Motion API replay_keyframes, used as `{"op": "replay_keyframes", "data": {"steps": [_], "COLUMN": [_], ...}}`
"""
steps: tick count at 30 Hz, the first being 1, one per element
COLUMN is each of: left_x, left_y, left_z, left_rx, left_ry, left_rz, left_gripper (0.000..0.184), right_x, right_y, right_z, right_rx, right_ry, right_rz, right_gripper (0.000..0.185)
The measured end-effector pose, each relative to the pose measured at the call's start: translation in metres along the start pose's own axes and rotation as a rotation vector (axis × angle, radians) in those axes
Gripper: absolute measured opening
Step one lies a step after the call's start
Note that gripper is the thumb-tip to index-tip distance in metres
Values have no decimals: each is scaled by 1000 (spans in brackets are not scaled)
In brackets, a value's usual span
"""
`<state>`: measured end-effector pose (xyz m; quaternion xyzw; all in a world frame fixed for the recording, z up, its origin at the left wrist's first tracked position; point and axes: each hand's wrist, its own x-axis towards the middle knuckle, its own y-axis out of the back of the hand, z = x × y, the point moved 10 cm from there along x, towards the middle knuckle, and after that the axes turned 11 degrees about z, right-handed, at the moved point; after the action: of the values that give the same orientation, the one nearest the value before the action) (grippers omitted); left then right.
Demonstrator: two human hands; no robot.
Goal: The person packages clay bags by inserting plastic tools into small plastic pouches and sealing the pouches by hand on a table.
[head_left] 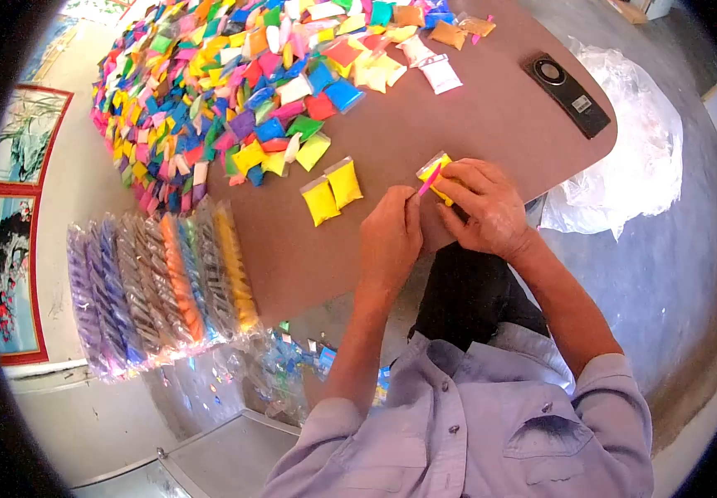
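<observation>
One small yellow packet (436, 167) sits between the two hands, above the tabletop (267, 266) near its front edge. It is bright yellow, with a clear film margin at its upper end; the fingers hide much of the rest, so its full outline cannot be told. The right hand (487, 212) grasps it from the right side, fingers bent over it and thumb below. The left hand (390, 232) is closed around a slim pink tool (429, 181), whose pointed end slants up across the packet.

Left of the hands, two flat yellow packets (322, 202) lie side by side, touching, plump in the middle with clear film along their upper ends. Beyond them spreads a big heap of packets (209, 91) in yellow, blue, pink, green, red, orange and white. At the heap's right end lies a white packet (441, 75) with printing along its upper band.

A black device (567, 93) with a round ring and a pale label rests near the right end of the tabletop. At the near left corner are wrapped twisted sticks (159, 286) in purple, blue, brown, orange and yellow. Crumpled clear plastic (632, 141) lies past the right edge.
</observation>
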<state>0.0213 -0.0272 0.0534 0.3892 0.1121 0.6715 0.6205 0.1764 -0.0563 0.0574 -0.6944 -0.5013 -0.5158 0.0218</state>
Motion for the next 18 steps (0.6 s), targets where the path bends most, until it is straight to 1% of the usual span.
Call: {"op": "replay_keyframes", "data": {"steps": [1,5,7,13,17,18], "left_x": [3,13,20,32,40,43], "left_y": [-5,-15,-15,-20,-19,-19], "left_z": [4,-7,-5,-11,-14,-17], "left_rx": [22,-18,65,105,156,121], "left_ry": [-49,-43,-59,-90,-80,-36], "left_rz": [1,17,7,2,14,4], "left_gripper": [11,10,13,14,15,15], "right_x": [1,0,0,-1,-3,-3], "right_y": [0,1,0,1,0,-1], "right_z": [0,1,2,2,3,3], "right_rx": [12,27,28,20,15,15], "right_ry": [2,-8,-10,-22,-29,-30], "right_rz": [2,27,22,33,23,23], "right_gripper": [35,33,33,33,31,31]}}
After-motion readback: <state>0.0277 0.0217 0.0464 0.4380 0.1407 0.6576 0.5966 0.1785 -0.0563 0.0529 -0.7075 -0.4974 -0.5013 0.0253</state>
